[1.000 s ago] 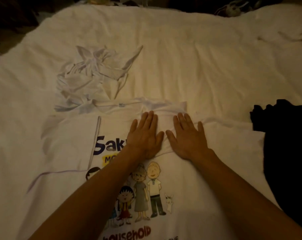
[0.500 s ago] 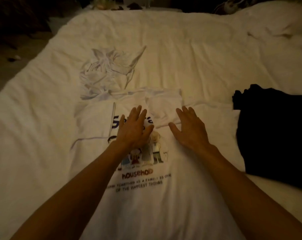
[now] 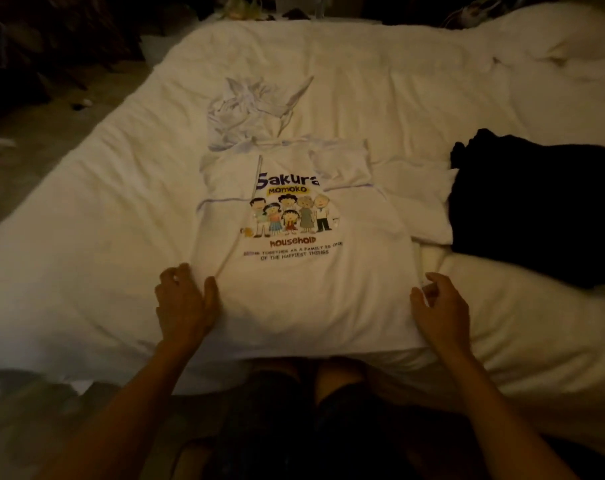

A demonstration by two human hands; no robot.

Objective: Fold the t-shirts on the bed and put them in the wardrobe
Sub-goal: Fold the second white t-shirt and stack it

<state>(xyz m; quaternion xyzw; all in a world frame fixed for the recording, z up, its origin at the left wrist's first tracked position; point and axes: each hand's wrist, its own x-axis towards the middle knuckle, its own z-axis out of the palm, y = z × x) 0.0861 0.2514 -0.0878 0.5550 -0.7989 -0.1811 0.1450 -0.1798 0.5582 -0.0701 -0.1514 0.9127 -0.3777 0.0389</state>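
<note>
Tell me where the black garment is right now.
In the head view the black garment lies on the bed's right side, just right of the printed white t-shirt.

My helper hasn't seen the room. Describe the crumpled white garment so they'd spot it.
On the white bed, look beyond the collar of the flat Sakura Momoko t-shirt. The crumpled white garment there is bunched, no print showing, unlike the black garment at right.
</note>
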